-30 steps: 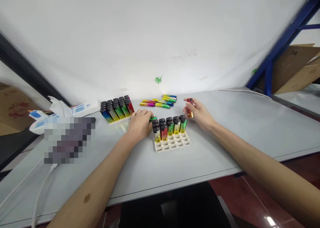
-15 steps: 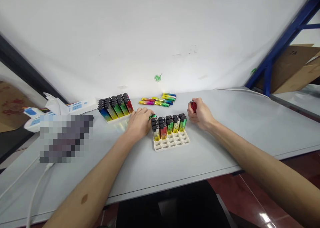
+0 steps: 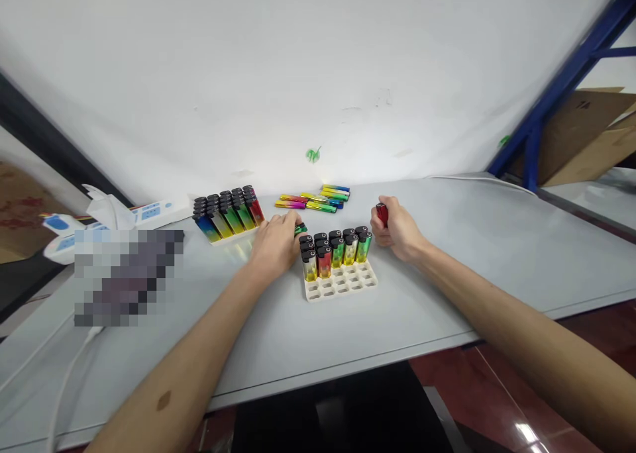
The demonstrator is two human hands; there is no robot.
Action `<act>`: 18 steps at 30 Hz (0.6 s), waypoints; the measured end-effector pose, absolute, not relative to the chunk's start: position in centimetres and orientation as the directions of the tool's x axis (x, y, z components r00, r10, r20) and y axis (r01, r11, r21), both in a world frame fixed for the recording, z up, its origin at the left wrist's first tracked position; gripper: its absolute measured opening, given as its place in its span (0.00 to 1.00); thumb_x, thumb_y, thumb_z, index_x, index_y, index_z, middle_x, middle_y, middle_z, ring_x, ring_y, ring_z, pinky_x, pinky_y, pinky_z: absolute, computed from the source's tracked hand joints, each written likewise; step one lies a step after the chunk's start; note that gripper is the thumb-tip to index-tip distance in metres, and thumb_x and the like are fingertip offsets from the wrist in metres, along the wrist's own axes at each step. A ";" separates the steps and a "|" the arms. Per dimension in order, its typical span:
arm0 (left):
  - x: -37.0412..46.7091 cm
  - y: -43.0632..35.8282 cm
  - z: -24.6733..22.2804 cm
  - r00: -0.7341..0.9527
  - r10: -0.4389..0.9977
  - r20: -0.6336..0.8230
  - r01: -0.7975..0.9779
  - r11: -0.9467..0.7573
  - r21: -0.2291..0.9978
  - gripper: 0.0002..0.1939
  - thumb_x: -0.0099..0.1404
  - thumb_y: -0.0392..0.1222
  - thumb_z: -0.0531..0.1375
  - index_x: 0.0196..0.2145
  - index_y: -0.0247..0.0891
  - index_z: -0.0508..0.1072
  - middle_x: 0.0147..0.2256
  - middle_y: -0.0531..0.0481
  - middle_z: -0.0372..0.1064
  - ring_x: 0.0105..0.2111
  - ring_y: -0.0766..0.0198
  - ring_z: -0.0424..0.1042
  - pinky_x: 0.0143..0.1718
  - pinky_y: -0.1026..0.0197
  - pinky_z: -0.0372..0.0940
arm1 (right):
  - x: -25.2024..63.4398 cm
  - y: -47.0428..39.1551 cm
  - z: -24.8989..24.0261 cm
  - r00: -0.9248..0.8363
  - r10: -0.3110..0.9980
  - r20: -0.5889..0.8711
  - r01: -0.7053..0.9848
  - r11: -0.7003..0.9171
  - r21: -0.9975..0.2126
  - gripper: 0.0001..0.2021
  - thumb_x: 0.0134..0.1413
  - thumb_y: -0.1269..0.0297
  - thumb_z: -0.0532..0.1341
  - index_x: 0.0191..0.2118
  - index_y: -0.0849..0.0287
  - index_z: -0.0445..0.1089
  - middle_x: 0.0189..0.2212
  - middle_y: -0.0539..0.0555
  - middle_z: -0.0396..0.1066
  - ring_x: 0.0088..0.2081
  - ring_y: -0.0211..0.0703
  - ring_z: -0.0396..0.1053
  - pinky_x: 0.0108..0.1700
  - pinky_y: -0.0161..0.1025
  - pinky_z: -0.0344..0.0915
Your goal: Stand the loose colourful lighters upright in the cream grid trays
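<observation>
White tray [image 3: 342, 296]: it rested on the table [image 3: 447, 301], with black-capped lighters [image 3: 338, 251] upright in its far part and open pockets along its near side.
Red lighter [image 3: 382, 213]: it was beyond the tray's far right corner, in the right hand [image 3: 401, 230], whose fingers were curled tightly round it, hiding most of its body.
Green piece [image 3: 301, 228]: it was just beyond the tray's far left corner, in the left hand [image 3: 274, 243], which was closed around it so that only an end showed.
Slip risk: the shiny casing looked slick, so a loose or uneven squeeze could have let the red lighter shoot out towards the tray.
Knock risk: the left hand was so near the tray's left edge that a careless sweep could have nudged it or tipped a lighter.
Scatter risk: the shiny pieces [image 3: 322, 206] beyond the tray lay loosely overlapped, and a brushing sleeve or knuckle could have slid them apart.
</observation>
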State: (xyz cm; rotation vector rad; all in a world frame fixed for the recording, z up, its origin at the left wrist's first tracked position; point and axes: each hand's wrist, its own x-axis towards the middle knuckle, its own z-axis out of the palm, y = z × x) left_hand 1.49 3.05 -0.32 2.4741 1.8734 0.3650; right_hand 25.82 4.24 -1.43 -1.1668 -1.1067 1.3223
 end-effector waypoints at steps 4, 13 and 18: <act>1.6 3.1 -0.5 0.235 0.957 0.173 0.954 -0.261 0.150 0.12 0.73 0.43 0.51 0.50 0.38 0.66 0.47 0.40 0.75 0.46 0.48 0.73 0.47 0.51 0.62 | 25.8 4.2 -1.3 -0.024 0.999 -0.046 -0.108 -0.049 -0.993 0.25 0.61 0.54 0.49 0.14 0.56 0.52 0.12 0.44 0.41 0.16 0.31 0.36 0.19 0.35 0.35; 1.6 3.1 -0.4 0.222 0.957 0.185 0.963 -0.245 0.115 0.13 0.74 0.45 0.49 0.50 0.38 0.66 0.44 0.40 0.75 0.42 0.50 0.74 0.41 0.54 0.63 | 25.9 4.0 -1.2 0.003 1.000 0.027 -0.072 0.027 -0.997 0.30 0.65 0.41 0.46 0.19 0.56 0.58 0.14 0.44 0.45 0.16 0.32 0.42 0.19 0.34 0.42; 1.5 3.2 -0.6 0.225 0.952 0.209 0.960 -0.253 0.116 0.13 0.74 0.46 0.49 0.49 0.39 0.67 0.42 0.40 0.75 0.40 0.49 0.74 0.41 0.53 0.64 | 26.6 3.8 -0.3 -0.019 0.974 0.226 0.100 0.227 -0.969 0.25 0.60 0.37 0.56 0.34 0.57 0.71 0.27 0.49 0.64 0.26 0.36 0.65 0.30 0.36 0.64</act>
